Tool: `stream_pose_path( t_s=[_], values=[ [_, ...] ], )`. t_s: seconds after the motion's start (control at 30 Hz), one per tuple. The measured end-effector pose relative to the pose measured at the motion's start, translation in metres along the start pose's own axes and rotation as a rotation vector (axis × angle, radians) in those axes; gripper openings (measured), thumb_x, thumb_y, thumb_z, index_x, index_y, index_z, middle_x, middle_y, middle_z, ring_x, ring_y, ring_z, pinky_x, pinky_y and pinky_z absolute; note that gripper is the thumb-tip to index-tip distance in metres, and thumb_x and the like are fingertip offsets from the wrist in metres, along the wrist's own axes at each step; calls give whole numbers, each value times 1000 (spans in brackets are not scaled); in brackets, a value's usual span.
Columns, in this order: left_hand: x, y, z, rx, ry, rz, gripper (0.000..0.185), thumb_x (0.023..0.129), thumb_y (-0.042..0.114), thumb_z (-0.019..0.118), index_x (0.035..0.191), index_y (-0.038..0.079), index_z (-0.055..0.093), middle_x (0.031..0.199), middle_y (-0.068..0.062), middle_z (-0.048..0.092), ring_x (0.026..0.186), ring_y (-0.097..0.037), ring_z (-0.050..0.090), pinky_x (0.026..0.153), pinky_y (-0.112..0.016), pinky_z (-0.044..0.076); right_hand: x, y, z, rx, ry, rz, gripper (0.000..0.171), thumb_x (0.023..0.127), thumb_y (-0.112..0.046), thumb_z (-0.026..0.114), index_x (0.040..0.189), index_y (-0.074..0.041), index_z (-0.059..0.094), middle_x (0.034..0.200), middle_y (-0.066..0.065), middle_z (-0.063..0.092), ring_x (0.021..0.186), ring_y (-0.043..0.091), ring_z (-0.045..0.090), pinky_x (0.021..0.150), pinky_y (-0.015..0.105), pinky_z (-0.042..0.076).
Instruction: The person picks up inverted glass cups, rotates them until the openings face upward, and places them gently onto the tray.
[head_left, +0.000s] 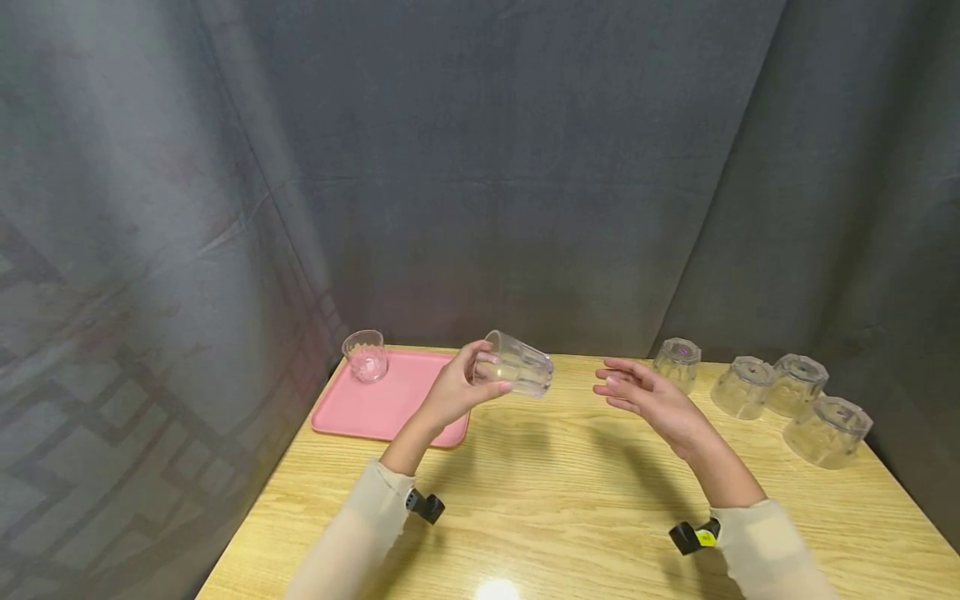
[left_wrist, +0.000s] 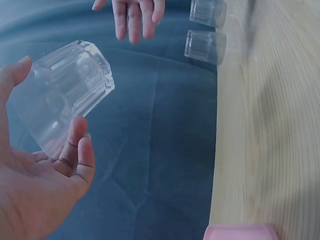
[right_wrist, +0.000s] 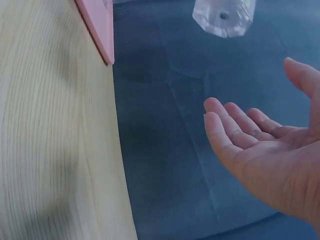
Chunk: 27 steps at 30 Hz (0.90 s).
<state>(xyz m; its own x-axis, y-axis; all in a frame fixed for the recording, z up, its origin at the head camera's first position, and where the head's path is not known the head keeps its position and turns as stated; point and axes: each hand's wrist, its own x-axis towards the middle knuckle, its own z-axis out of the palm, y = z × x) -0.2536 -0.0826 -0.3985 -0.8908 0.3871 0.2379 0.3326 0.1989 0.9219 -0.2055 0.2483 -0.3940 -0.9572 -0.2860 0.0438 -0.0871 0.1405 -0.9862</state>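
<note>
Glass, gripped near its rim by left hand, points its long axis base-first toward empty right hand, fingers loosely extended, apart.

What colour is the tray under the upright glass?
Plain pink; the tray shows best in the head view.

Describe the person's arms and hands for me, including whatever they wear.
Both the left hand and right hand are bare, with no glove or ring showing. The left sleeve and right sleeve are plain cream. By each cuff sits a small black device, left and right; the right one has a bright yellow patch beside it.
</note>
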Motion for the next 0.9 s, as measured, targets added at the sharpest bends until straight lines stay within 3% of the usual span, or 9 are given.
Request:
stream_pose_path(
  t_s=[0.23, 0.4, 0.9],
  values=[
    [-7, -6, -15, 51, 56, -35, 78, 82, 28, 84, 147, 9, 45, 122, -10, 63, 101, -20, 60, 88, -33, 52, -6, 1, -13, -39, 5, 17, 66, 105, -31, 57, 154, 3, 29, 152, 28, 39, 123, 14, 62, 102, 24, 49],
    [-11, -13, -24, 76, 57, -31, 81, 82, 32, 84, 148, 7, 44, 125, -15, 63, 103, -23, 62, 88, -36, 53, -9, 3, -23, -65, 5, 24, 68, 105, -31, 56, 155, 5, 26, 151, 30, 38, 121, 11, 63, 101, 22, 49],
    [-24, -26, -51, 207, 108, -58, 77, 81, 36, 85, 144, 10, 48, 124, -7, 64, 106, -23, 62, 91, -39, 52, -15, 12, -49, -115, -2, 49, 70, 107, -28, 53, 156, 8, 19, 152, 34, 34, 115, 0, 62, 99, 20, 49]
  ],
)
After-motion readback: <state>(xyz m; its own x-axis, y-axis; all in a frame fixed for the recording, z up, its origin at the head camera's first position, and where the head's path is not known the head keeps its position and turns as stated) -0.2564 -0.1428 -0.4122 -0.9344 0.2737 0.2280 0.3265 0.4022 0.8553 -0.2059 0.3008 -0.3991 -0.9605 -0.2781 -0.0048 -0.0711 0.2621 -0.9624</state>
